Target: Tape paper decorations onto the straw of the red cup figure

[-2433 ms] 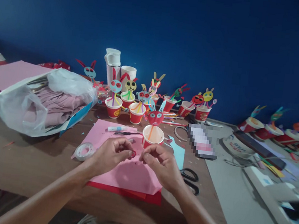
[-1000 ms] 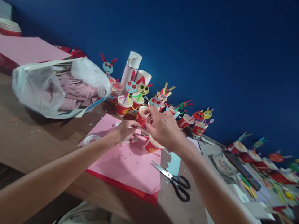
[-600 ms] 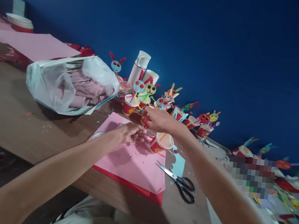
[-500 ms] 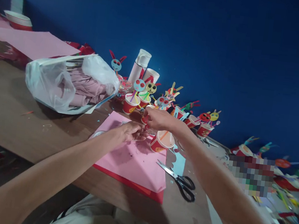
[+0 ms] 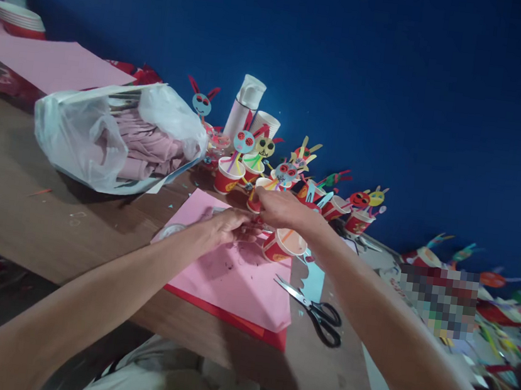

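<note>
My right hand (image 5: 281,209) reaches over the far part of the pink paper sheets (image 5: 250,282), its fingers pinched together and pointing down. Just in front of it, my left hand (image 5: 234,226) has its fingers curled in, close to the right fingertips. Whatever lies in either hand is too small or hidden to make out. Beside them stands a red and white paper cup (image 5: 277,246) with an orange straw inside. Open-bladed scissors (image 5: 310,309) with black handles lie at the right edge of the pink sheets, near a light blue paper scrap (image 5: 312,282).
Behind my hands stand several paper cups with rabbit-faced straw figures (image 5: 243,143). A white bottle (image 5: 244,104) rises behind them. To the left sits a plastic bag (image 5: 81,147) holding folded pinkish material. A blue wall (image 5: 351,73) closes off the back.
The view has shifted slightly, so objects on the left appear a little further left and higher. Both hands stay close together at the same place, with only small finger movement.
</note>
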A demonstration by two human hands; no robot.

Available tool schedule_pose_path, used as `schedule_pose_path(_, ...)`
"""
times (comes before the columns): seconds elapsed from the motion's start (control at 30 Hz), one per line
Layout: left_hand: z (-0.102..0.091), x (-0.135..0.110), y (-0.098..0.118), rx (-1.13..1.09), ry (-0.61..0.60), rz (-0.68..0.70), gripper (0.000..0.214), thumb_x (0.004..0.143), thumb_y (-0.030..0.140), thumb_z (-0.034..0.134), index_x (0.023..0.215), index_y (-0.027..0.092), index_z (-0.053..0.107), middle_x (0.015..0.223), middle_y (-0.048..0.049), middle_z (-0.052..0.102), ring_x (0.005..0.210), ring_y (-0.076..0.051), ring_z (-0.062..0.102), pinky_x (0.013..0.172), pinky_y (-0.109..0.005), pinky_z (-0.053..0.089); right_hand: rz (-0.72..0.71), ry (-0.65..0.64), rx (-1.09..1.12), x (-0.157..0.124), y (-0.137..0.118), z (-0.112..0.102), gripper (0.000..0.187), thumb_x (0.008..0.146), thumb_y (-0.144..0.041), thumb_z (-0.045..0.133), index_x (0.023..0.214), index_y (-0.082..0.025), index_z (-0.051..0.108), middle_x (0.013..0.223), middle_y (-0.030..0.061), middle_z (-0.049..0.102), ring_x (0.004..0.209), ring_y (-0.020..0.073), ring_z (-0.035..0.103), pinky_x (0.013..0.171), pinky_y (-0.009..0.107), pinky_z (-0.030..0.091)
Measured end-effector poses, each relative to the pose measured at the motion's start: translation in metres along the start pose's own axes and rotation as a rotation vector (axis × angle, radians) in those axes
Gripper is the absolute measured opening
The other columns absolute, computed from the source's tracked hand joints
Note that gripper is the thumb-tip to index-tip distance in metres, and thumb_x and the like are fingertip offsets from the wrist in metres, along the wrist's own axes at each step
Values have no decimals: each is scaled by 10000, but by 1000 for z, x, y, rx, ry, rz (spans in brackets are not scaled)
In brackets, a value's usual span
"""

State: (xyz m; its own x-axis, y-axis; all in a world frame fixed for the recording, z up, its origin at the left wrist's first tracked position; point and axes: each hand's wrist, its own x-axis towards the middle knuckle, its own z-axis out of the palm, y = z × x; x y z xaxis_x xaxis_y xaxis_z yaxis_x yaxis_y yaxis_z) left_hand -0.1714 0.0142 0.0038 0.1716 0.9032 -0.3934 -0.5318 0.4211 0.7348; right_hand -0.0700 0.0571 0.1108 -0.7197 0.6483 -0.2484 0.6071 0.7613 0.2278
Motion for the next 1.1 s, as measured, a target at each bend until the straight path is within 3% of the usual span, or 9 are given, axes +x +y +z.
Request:
schedule_pose_path(0.27, 2, -7, 1, 6, -25, 45, 50, 796, 85, 579, 775, 79, 625, 615, -46, 642, 500, -98, 587, 456, -193, 488, 18, -21, -27, -4, -4, -2, 409, 761, -213, 568, 1155, -161, 473, 1016, 125, 645, 900, 247, 609, 653, 263, 382)
schedule_pose_path(0.5, 8, -12, -2, 103, 32, 124, 93, 855, 183, 571, 845, 101, 612, 706, 1, 622, 556, -76, 571, 501, -195, 483, 29, -30, -40, -4, -6, -3, 386, 799, -256, 546, 1162, -157, 458, 1011, 128, 647, 893, 243, 615, 657, 262, 388)
schedule_pose_path(0.87, 8, -11, -3, 122, 57, 111, 123, 824, 209, 616, 806, 89, 631, 626, -11, 616, 523, -84, 566, 507, -209, 485, 34, -33, -49, -3, -7, -2, 422, 771, -221, 554, 1172, -139, 450, 1003, 138, 649, 881, 245, 613, 646, 262, 380)
schedule_pose_path(1.1, 16, -18, 1, 128, 90, 59, 238, 888, 322, 524, 829, 106, 604, 649, 19, 589, 482, -64, 522, 459, -197, 449, 45, -21, -45, -3, -9, -2, 418, 781, -219, 528, 1181, -126, 449, 1012, 153, 648, 891, 252, 605, 645, 269, 373)
